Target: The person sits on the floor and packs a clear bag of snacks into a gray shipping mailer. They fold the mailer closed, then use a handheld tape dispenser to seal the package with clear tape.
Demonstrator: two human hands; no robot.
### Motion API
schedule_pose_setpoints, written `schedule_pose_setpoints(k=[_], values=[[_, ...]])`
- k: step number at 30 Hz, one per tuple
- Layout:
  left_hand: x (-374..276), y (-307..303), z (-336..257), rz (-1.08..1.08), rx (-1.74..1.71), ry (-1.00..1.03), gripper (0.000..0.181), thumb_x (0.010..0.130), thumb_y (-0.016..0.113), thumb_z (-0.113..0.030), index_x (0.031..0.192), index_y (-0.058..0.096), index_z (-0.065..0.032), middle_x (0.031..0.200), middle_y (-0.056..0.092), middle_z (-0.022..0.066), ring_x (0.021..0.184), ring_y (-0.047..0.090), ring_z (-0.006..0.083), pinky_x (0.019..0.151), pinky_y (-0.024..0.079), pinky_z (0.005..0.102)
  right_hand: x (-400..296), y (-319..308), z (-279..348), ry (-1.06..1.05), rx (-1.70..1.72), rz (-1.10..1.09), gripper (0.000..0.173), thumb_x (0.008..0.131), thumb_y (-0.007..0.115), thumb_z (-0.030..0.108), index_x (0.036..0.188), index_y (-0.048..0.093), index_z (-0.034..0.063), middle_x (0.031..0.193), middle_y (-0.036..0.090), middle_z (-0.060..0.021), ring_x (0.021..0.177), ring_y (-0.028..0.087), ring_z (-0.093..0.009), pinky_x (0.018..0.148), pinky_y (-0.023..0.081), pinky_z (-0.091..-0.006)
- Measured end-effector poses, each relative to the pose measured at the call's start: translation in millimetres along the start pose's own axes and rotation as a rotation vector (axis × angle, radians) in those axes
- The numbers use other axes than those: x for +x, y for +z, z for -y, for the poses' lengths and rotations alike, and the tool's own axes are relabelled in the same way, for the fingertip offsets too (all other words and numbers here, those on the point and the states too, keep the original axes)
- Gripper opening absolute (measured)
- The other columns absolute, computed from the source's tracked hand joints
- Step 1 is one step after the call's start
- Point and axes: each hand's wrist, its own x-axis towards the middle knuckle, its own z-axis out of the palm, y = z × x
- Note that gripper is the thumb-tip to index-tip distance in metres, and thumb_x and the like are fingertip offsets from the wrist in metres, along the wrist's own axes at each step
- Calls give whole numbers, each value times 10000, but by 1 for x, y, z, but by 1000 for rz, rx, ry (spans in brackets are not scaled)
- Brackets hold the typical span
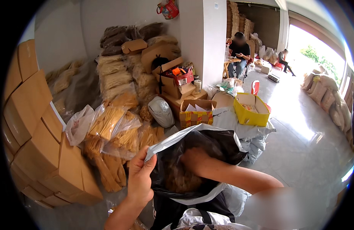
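Observation:
A large grey plastic mailing bag (236,139) with a black lining gapes wide in front of my body. My left hand (141,175) pinches its rim at the left corner, thumb on the near side. Deep in the mouth of the bag is my right hand (194,161), with the forearm crossing the right part of the rim. Brown, stringy dried goods in clear film (182,181) lie in the bag just below that hand. The right fingers are in shadow and partly hidden, so their grip does not show.
Cardboard boxes (36,138) are stacked at left, near bagged tan dried strips (108,123). Beyond the bag stand an open carton (195,118) and a yellow bin (250,110) on grey parcels (223,118). Two people sit farther back; full sacks (323,89) line the right side.

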Motion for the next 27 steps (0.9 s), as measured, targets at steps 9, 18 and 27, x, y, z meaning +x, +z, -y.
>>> schedule_pose_setpoints(k=[9,18,27], values=[[3,-2,2,31,-67,2,198,891,546,-87,1069,581,-6,983,598,-16,904,507,49,829,368,196,-16,-38,29,-304,84,-132,108,738,551,114,760,642,60,761,631,-120,686,644,-291,584,511,-405],[4,1,5,42,8,28,211,888,564,-106,1074,580,-6,947,581,-37,885,481,38,810,351,195,33,31,6,-264,189,-16,178,794,507,169,859,633,61,901,618,-146,871,607,-281,740,479,-400],[2,-11,4,25,-106,5,248,888,557,-84,1124,555,-6,1006,588,-14,921,508,52,845,368,202,-41,-52,40,-20,-37,-154,185,740,524,111,893,612,53,1003,589,-169,700,641,-259,573,523,-373]])
